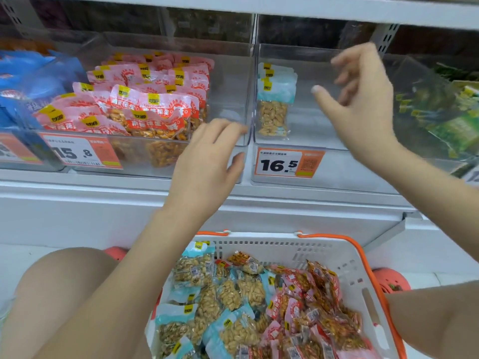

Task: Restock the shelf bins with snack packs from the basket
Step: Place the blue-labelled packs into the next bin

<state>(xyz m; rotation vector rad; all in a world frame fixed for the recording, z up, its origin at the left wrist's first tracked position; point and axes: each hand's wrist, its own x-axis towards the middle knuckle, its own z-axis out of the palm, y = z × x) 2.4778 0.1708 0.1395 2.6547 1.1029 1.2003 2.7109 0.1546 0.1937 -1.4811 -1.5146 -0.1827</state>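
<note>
A white basket point(344, 257) with orange handles sits low in front of me, full of light-blue and pink peanut packs point(233, 301). On the shelf, a clear bin point(228, 81) holds several pink packs point(145, 104). The clear bin to its right point(311, 141) holds a few light-blue packs point(274, 110) standing at its left side. My left hand point(207, 161) hovers with relaxed fingers at the front corner between the two bins, holding nothing. My right hand point(363, 99) is raised over the right bin, fingers loosely spread and empty.
Price tags reading 15.8 point(77, 152) and 16.5 point(287, 164) hang on the bin fronts. Blue packs point(28, 84) fill a bin at far left, green packs point(451, 112) one at far right. An upper shelf edge point(285, 6) overhangs the bins. My knee point(59, 286) is at lower left.
</note>
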